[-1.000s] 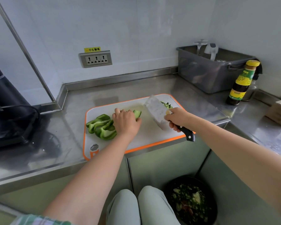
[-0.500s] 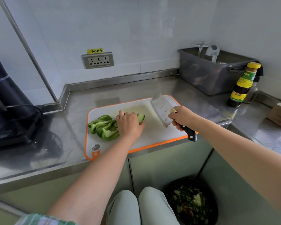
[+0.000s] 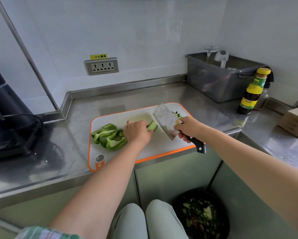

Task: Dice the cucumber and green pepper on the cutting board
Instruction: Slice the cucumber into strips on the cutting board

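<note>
A white cutting board (image 3: 162, 149) with an orange rim lies on the steel counter. My left hand (image 3: 137, 131) holds down a cucumber piece (image 3: 152, 125) near the board's middle, fingers curled over it. Green pepper pieces (image 3: 110, 137) lie just left of that hand. My right hand (image 3: 189, 127) grips the black handle of a cleaver (image 3: 165, 120), its blade raised and tilted just right of the cucumber. Diced cucumber bits (image 3: 177, 115) show behind the blade at the board's far right corner.
A grey tub (image 3: 218, 83) with glassware stands at the back right, a sauce bottle (image 3: 252, 91) beside it. A cardboard box (image 3: 294, 120) sits at the far right. A black appliance (image 3: 5, 111) with a cable is on the left. A bin (image 3: 202, 216) of scraps stands on the floor.
The cleaver has shifted slightly and now stands tilted close to the cucumber's right end. My left hand has stayed on the cucumber beside the pepper pieces.
</note>
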Demonstrator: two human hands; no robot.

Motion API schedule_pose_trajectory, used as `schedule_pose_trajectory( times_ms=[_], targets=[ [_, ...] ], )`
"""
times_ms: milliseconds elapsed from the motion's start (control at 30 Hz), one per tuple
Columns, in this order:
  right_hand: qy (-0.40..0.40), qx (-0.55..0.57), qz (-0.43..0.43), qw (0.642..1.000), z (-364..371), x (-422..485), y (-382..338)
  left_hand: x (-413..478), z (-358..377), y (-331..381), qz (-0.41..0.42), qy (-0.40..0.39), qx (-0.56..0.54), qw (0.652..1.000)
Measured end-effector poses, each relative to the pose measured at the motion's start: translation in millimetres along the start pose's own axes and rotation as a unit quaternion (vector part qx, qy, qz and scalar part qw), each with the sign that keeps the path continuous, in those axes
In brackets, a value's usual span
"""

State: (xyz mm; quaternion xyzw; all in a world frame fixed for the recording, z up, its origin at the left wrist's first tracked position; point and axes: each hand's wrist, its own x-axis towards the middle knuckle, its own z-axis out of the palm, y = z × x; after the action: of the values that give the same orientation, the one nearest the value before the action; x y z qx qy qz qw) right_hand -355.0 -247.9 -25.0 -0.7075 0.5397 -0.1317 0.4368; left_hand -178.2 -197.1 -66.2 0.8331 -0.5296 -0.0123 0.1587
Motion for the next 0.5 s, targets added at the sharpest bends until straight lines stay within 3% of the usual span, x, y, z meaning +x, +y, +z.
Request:
schedule_pose_trajectory(
  times_ms=[100,200,267,500],
  targets=[
    [0.012,0.028,-0.003,1.0,3.8,-1.1,-0.8,0.3,-1.0,6.4,0.001,0.016,-0.104,0.994],
    [0.04,0.042,-0.022,0.998,0.7,-1.9,-3.4,-1.2,-5.4,9.4,0.052,0.119,-0.169,0.977],
    [0.046,0.042,-0.027,0.998,-2.1,-2.7,-5.4,-2.1,-6.2,8.7,0.105,0.146,-0.163,0.97],
    [0.023,-0.017,-0.013,1.0,9.5,-2.9,3.5,-20.0,9.8,-2.0,0.179,0.076,-0.1,0.976]
  ],
)
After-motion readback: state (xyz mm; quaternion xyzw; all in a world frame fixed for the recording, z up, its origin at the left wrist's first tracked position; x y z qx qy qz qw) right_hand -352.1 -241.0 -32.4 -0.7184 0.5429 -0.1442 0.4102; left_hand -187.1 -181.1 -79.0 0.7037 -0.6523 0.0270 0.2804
